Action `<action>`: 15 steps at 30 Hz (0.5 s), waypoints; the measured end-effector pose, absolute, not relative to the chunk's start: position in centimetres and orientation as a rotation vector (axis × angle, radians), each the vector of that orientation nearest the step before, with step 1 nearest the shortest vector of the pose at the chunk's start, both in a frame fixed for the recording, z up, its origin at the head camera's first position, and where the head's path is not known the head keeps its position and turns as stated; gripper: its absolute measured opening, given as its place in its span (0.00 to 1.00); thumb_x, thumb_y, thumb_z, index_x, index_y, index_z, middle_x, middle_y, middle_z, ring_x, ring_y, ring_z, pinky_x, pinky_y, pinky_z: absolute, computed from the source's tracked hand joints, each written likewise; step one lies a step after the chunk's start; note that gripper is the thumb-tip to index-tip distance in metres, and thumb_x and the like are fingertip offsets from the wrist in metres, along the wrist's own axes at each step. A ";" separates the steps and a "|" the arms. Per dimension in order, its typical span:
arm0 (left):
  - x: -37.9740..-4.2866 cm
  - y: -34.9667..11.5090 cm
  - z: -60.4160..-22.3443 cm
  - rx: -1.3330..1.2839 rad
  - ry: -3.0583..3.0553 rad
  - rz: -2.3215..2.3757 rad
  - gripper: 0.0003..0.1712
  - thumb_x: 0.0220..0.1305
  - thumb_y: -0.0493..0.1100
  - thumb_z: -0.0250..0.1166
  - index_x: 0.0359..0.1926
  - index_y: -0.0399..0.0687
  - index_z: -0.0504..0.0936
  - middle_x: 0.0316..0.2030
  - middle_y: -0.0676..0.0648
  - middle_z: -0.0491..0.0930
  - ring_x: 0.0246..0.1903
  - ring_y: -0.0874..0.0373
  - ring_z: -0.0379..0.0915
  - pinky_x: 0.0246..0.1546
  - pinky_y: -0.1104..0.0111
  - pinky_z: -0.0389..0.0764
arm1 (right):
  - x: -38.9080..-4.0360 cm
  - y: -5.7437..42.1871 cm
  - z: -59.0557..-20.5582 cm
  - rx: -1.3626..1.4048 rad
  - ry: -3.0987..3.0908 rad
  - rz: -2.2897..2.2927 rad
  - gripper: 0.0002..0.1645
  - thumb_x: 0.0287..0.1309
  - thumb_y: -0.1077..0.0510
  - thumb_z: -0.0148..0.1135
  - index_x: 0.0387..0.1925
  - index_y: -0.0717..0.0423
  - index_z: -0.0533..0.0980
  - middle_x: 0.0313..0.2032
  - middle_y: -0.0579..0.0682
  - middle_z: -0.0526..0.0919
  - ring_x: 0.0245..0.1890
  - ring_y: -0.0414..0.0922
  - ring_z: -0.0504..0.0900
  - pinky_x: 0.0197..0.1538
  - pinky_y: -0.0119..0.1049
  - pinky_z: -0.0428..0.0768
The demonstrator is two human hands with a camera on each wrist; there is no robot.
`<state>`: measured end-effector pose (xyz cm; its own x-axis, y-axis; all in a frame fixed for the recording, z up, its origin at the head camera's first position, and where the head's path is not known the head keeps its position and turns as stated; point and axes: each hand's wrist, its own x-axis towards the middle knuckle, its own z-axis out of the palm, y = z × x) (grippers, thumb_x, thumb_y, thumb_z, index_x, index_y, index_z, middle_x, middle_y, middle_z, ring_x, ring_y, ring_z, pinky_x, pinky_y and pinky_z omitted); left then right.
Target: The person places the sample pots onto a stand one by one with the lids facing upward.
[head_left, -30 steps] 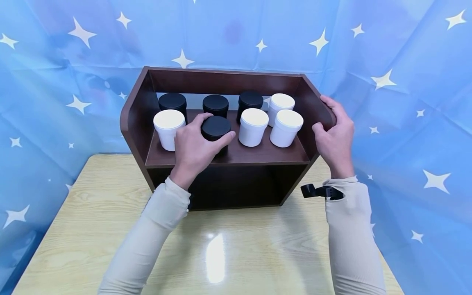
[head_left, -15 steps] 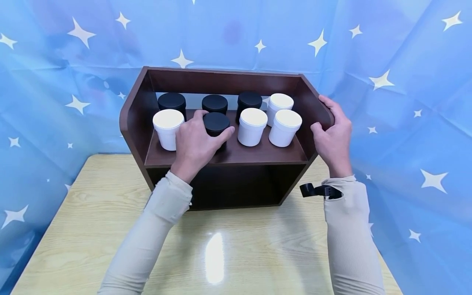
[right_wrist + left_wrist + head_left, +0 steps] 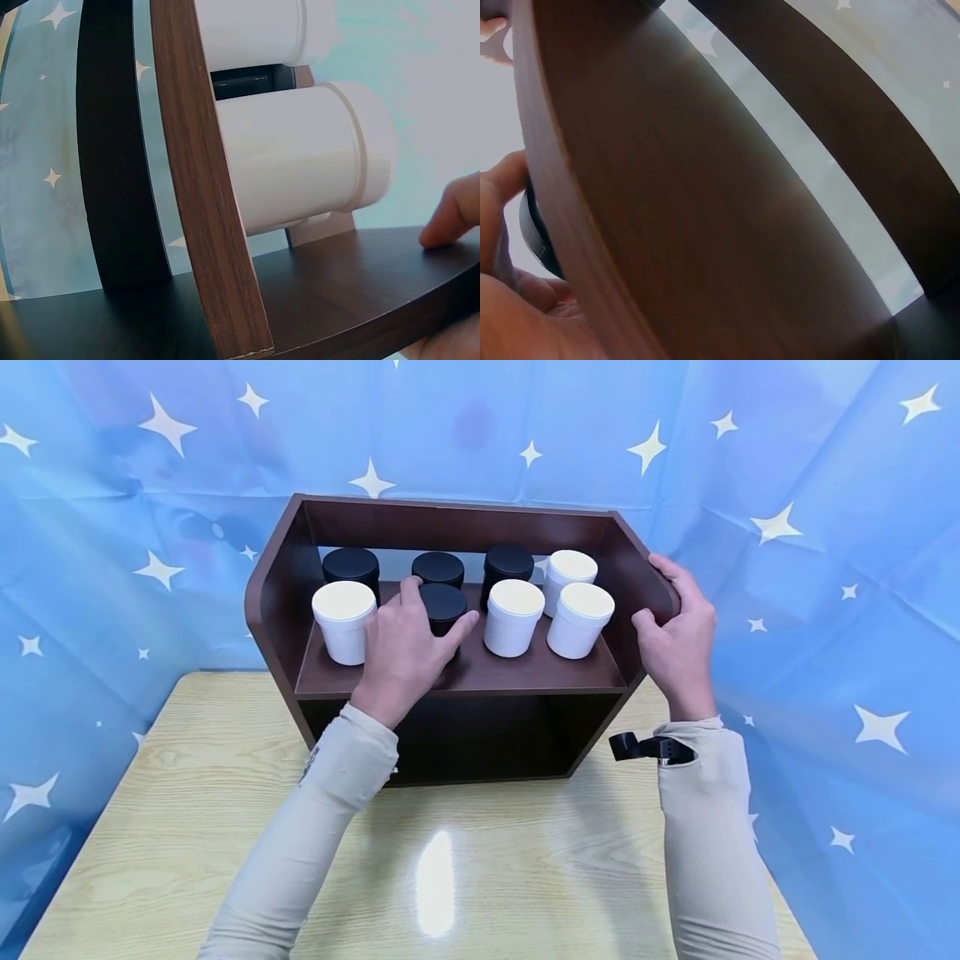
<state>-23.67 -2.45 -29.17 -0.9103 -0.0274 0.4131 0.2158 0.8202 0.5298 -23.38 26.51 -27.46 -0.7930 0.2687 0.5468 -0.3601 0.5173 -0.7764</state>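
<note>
My left hand [image 3: 401, 652] curls round a black lidded jar [image 3: 444, 603] in the head view, thumb on its near right side and fingers on its left. The jar is over the upper shelf board, close in front of another black jar [image 3: 438, 567]. In the left wrist view, the fingers and part of the dark jar [image 3: 544, 236] show past the shelf edge. My right hand [image 3: 678, 643] grips the right side panel of the dark brown shelf unit [image 3: 517, 681], thumb inside and fingers outside. A white jar [image 3: 345, 622] stands just left of my left hand.
Two more black jars [image 3: 351, 565] stand along the back, at the left end and right of centre. Toward the right are three white jars [image 3: 513, 620]. The shelf's lower compartment [image 3: 480, 739] is dark. The unit stands on a light wooden table [image 3: 225, 793] before a blue starry curtain [image 3: 480, 427].
The black jar in my left hand has moved back and slightly right, toward the rear black jar, and its lid looks smaller. My right hand has stayed on the side panel.
</note>
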 end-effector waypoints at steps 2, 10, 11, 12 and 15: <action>-23.6 -2.3 -29.2 -0.152 -2.585 -0.792 0.49 0.61 0.68 0.65 0.65 0.32 0.67 0.54 0.31 0.82 0.49 0.39 0.85 0.54 0.53 0.84 | -23.3 26.6 -27.4 0.072 -2.128 1.290 0.38 0.52 0.72 0.48 0.63 0.45 0.78 0.62 0.50 0.80 0.42 0.37 0.79 0.41 0.22 0.76; -20.5 -2.4 -29.1 -0.374 -2.272 -0.639 0.42 0.63 0.59 0.67 0.62 0.28 0.72 0.57 0.32 0.81 0.54 0.41 0.83 0.56 0.54 0.82 | -23.2 26.7 -27.3 0.064 -2.120 1.310 0.38 0.52 0.73 0.48 0.63 0.45 0.78 0.61 0.51 0.80 0.41 0.37 0.79 0.41 0.22 0.77; -19.7 -2.5 -29.1 -0.431 -2.206 -0.638 0.39 0.64 0.57 0.67 0.61 0.28 0.73 0.56 0.33 0.81 0.53 0.42 0.83 0.56 0.54 0.82 | -23.1 26.7 -27.4 0.064 -2.125 1.308 0.38 0.52 0.72 0.48 0.63 0.45 0.77 0.61 0.51 0.80 0.42 0.37 0.79 0.41 0.22 0.77; -18.8 -2.8 -29.2 -0.497 -2.147 -0.636 0.36 0.65 0.55 0.67 0.60 0.29 0.75 0.55 0.33 0.82 0.53 0.43 0.84 0.56 0.55 0.83 | -23.1 26.7 -27.4 0.063 -2.131 1.306 0.38 0.52 0.72 0.48 0.63 0.45 0.77 0.61 0.50 0.80 0.42 0.37 0.79 0.41 0.22 0.77; -16.0 -3.8 -30.3 -0.705 -2.016 -0.661 0.28 0.66 0.51 0.65 0.55 0.31 0.79 0.50 0.36 0.85 0.49 0.45 0.86 0.52 0.56 0.85 | -23.1 26.8 -27.5 0.065 -2.157 1.279 0.38 0.53 0.72 0.48 0.64 0.44 0.76 0.63 0.49 0.79 0.43 0.37 0.79 0.42 0.22 0.76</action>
